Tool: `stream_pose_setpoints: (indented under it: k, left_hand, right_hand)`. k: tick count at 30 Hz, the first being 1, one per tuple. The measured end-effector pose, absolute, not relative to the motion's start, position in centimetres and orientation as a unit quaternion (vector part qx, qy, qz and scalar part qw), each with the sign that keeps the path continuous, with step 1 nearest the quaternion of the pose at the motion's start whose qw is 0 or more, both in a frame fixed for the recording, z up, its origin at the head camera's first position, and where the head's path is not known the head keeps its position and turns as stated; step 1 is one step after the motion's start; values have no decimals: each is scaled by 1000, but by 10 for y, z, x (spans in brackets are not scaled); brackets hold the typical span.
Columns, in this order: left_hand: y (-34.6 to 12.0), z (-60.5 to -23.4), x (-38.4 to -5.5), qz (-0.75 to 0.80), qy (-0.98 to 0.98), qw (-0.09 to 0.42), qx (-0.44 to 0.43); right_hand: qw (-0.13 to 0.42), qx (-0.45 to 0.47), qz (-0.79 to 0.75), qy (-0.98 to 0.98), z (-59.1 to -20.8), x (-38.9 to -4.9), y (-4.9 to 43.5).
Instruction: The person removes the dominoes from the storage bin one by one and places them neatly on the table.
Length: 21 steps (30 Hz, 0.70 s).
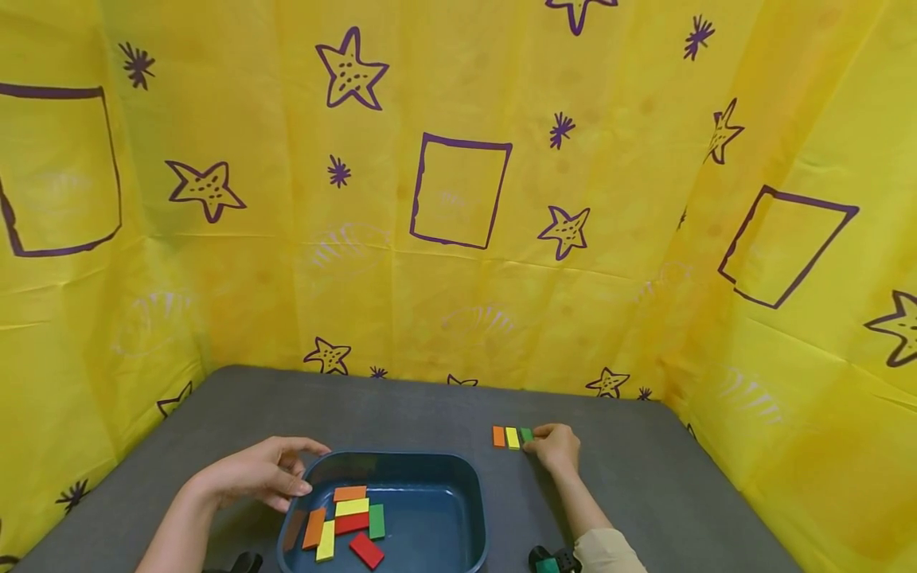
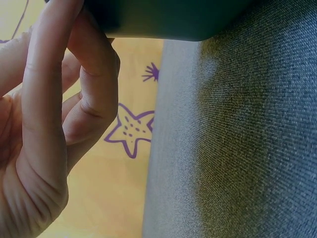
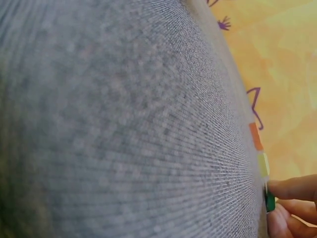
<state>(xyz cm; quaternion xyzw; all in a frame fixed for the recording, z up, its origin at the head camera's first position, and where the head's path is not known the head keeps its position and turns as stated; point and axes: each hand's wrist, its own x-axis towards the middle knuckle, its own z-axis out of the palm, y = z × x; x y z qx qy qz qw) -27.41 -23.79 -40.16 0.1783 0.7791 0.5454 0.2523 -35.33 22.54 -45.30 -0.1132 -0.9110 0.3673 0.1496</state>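
Note:
My right hand (image 1: 557, 447) pinches a green block (image 1: 526, 435) at the right end of a short row on the table. Left of it in that row stand a yellow block (image 1: 512, 438) and an orange block (image 1: 498, 436). The right wrist view shows thumb and fingers on either side of the green block (image 3: 270, 202). At the far left corner of a dark blue tray (image 1: 451, 460), my left hand (image 1: 261, 471) holds the rim with bent fingers. Seen from the left wrist, its fingertips meet the tray wall (image 2: 163, 22).
Inside the tray's left half lie several flat blocks, among them a red block (image 1: 367, 550), a green block (image 1: 376, 522) and a yellow block (image 1: 325, 541). A grey cloth covers the table (image 1: 401, 410). Yellow curtains (image 1: 458, 310) with purple drawings enclose its back and sides.

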Motion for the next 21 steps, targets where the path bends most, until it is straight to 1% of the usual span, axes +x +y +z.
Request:
stream_pose_setpoints:
  k: [21]
  left_hand:
    - [-238,-401,-274,547,777,256,175]
  right_hand:
    - [158,-105,362,-913,-452,-353,224]
